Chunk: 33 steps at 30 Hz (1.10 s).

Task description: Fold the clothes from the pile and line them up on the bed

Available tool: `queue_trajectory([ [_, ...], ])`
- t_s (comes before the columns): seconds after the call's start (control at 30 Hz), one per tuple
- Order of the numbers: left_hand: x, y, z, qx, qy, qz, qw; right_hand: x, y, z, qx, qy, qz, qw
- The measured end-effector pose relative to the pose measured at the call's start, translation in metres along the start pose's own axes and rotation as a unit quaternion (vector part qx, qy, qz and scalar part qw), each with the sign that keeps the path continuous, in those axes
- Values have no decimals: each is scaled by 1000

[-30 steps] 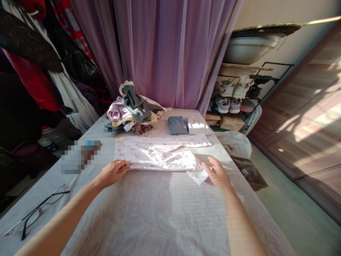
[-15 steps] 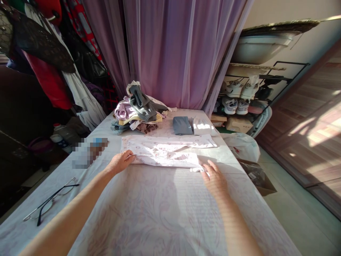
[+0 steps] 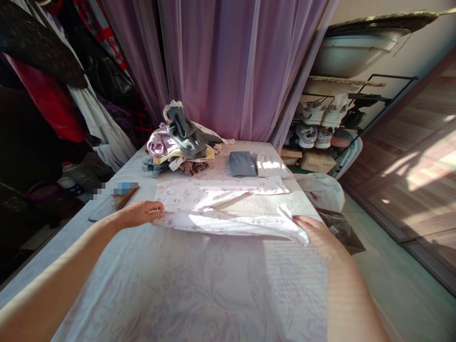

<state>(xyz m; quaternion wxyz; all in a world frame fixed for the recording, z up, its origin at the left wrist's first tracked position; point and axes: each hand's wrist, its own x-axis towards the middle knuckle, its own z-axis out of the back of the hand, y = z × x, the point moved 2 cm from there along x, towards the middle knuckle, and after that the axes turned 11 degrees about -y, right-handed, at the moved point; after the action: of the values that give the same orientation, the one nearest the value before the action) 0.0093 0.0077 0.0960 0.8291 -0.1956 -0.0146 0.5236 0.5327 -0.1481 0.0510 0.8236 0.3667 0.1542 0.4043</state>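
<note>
A pale pink printed garment (image 3: 213,204), a pair of small trousers, lies spread on the table (image 3: 199,285), its two legs pointing right. My left hand (image 3: 137,213) pinches the waist end at the left. My right hand (image 3: 317,232) grips the end of the near leg at the right, pulled out towards the table's right edge. The far leg lies flat beyond it.
A heap of unfolded clothes (image 3: 178,145) sits at the far left. A folded grey piece (image 3: 241,164) and a folded white piece (image 3: 268,165) lie at the far end. A dark flat object (image 3: 114,202) lies left. A shoe rack (image 3: 327,123) stands right.
My right hand has taken the near leg's end and drawn it out to the right, stretching the leg straight. My left hand stays on the waist end. The view has shifted; the glasses are out of sight.
</note>
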Motion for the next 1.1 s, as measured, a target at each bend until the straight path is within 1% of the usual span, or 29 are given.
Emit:
queue_trajectory([
  [0.07,-1,-3,0,-7,47,-13,999,3,0,-5,-81,40,-20,996],
  [0.1,-1,-4,0,-19,66,-21,997,5,2,-6,-138,36,-23,990],
  [0.17,3,-9,0,-47,90,-32,994,9,12,-7,-249,-9,-9,969],
  [0.2,7,-11,1,-55,89,-32,994,11,21,-8,-284,-28,5,958],
  [0.27,20,-17,4,-42,56,-25,997,16,44,-14,-313,-38,42,948],
  [0.33,39,-23,8,7,-6,-5,1000,25,74,-28,-314,-31,87,945],
  [0.4,60,-27,14,74,-68,42,994,39,105,-47,-287,-24,133,948],
  [0.43,70,-28,17,108,-91,72,987,46,119,-59,-267,-7,158,951],
  [0.5,88,-27,21,164,-119,128,971,64,141,-84,-256,30,183,949],
  [0.57,102,-23,22,195,-114,162,961,80,155,-107,-253,58,195,946],
  [0.63,112,-16,21,201,-91,173,960,94,161,-127,-254,83,199,943],
  [0.7,118,-8,19,198,-73,180,961,105,162,-141,-256,105,197,940],
  [0.77,121,-1,17,189,-65,183,963,112,161,-150,-263,122,190,938],
  [0.83,121,5,17,162,-57,183,968,116,161,-153,-270,128,184,936],
  [0.9,121,8,19,125,-64,191,972,117,162,-154,-274,108,180,938],
  [1.03,118,8,27,81,-133,239,958,114,165,-160,-266,23,167,949],
  [1.1,117,5,24,77,-150,252,953,111,163,-167,-256,6,162,953],
])
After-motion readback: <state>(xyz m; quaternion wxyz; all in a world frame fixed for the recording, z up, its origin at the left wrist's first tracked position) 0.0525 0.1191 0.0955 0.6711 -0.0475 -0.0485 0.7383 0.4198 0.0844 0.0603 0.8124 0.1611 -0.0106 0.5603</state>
